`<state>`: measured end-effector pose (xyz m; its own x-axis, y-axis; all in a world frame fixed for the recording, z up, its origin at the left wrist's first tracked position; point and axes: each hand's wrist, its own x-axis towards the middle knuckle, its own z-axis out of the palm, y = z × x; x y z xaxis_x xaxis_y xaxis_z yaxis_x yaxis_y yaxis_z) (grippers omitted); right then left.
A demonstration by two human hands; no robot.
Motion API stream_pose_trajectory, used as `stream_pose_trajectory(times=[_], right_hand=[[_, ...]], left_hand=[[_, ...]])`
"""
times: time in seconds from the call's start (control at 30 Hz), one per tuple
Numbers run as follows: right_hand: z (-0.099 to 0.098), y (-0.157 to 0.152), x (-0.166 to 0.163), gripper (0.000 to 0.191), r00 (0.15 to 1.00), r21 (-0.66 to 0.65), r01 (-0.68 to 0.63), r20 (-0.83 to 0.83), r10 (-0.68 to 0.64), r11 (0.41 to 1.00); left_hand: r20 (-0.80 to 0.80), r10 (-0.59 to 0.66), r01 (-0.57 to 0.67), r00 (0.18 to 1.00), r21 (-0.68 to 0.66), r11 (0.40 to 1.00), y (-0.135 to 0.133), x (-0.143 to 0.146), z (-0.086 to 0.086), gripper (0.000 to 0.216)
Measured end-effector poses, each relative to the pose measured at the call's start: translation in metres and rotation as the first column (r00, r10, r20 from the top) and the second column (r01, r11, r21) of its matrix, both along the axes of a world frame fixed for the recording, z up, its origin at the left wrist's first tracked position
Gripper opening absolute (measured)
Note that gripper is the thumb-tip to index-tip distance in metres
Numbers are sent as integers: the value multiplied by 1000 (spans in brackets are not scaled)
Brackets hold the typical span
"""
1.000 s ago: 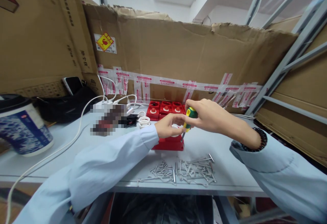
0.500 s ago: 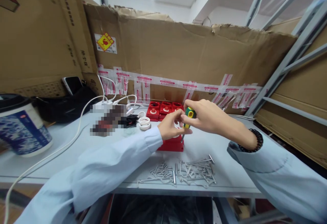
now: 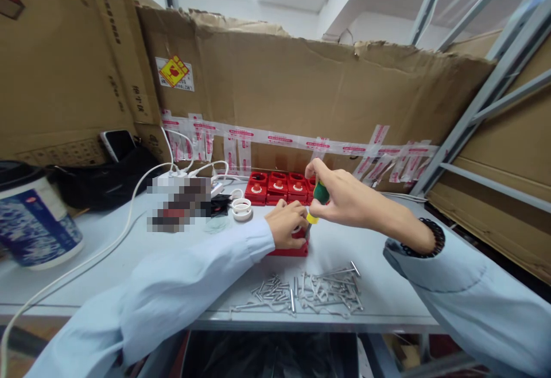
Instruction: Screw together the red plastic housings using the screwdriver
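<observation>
My right hand (image 3: 344,195) is closed round a screwdriver (image 3: 320,194) with a green and yellow handle. Its shaft points down at the right side of a red housing (image 3: 289,251) on the table; the tip is hard to make out. Over the top of this housing lies my left hand (image 3: 286,223), its fingers bent round it and hiding most of it. Nearer to me are a pile of small screws (image 3: 272,289) and a heap of thin metal pieces (image 3: 331,292) with a few longer pins.
Behind my hands stands a row of similar red housings (image 3: 257,191) against the cardboard wall (image 3: 275,91). White rings (image 3: 241,210) are stacked to the left, near white cables and a blurred-out object. A blue and white cup (image 3: 38,223) stands at far left.
My left hand has moved off the screwdriver, down onto the red housing, its fingers now over the top. My right hand has shifted its grip towards the upper part of the handle.
</observation>
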<state>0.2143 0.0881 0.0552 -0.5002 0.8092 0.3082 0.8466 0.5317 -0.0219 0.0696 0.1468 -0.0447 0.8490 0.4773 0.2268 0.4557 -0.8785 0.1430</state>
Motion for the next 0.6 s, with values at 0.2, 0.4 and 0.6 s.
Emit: stream_pose_trajectory(times=[0.2,0.4,0.6], right_hand=[[9,-4,2,40,985,-55,-121,-133,112,991],[20,-3,7,30,931,45,-149,-331,155,988],[24,1,16,26,806,132,-26,-584,99,991]], left_hand=[[-1,-40,40,999,126,991,4,0,-7,23],[178,-87,77,980,62,995,6,-8,-1,20],[363,-159,241,918,-194,951,-12,-43,0,12]])
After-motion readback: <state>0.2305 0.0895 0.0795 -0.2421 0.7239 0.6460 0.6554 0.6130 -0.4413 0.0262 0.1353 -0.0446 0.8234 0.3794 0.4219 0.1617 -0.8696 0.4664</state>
